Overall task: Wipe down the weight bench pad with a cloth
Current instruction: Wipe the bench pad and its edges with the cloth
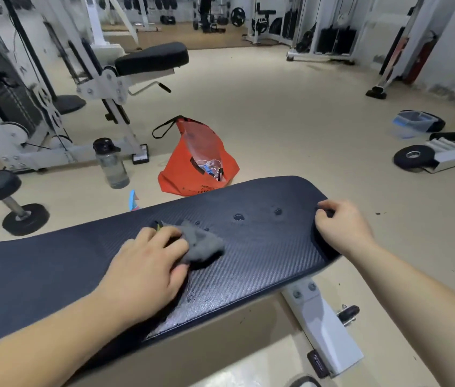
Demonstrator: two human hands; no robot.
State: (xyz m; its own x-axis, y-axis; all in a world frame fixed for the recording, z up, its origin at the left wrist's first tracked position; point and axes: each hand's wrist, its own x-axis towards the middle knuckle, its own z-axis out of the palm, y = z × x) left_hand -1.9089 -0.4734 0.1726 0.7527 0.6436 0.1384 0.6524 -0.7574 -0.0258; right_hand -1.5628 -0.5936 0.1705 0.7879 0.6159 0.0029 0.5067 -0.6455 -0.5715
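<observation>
The black textured bench pad [262, 247] runs across the view from lower left to right, with small holes and a wet sheen near its front edge. My left hand [148, 266] presses a crumpled grey cloth [202, 244] flat onto the middle of the pad; part of the cloth is hidden under my fingers. At the pad's right end, my right hand [342, 224] curls over the rounded edge and grips it.
An orange bag [192, 160] and a clear water bottle [110, 163] stand on the floor just beyond the pad. A dumbbell [11, 199] lies left, white machines behind it. The bench's white leg [324, 322] is below right; a plate and container at far right.
</observation>
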